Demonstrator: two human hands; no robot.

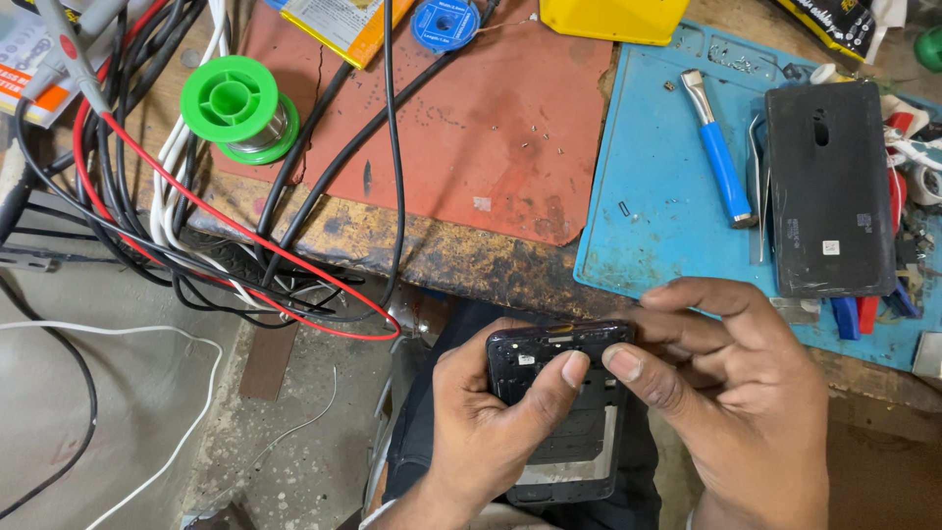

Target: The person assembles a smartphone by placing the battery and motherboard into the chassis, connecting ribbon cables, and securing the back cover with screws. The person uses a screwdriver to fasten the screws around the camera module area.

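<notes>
the opened phone frame (564, 412) is gripped below the bench edge by the left hand (481, 422), thumb pressed on its top so it stays steady, while it's pinched by the right hand (736, 402), with the blue mat (657, 196), blue-handled tool (719, 162) and black back cover (829, 186) parked just above it.

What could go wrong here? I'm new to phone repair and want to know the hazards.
1. The opened phone is held in both hands, left hand and right hand, over the lap, off the bench; if the grip slips it may fall to the floor.
2. Tiny screws lie loose on the red mat and could roll away.
3. Cables hang off the bench edge and might snag.
</notes>
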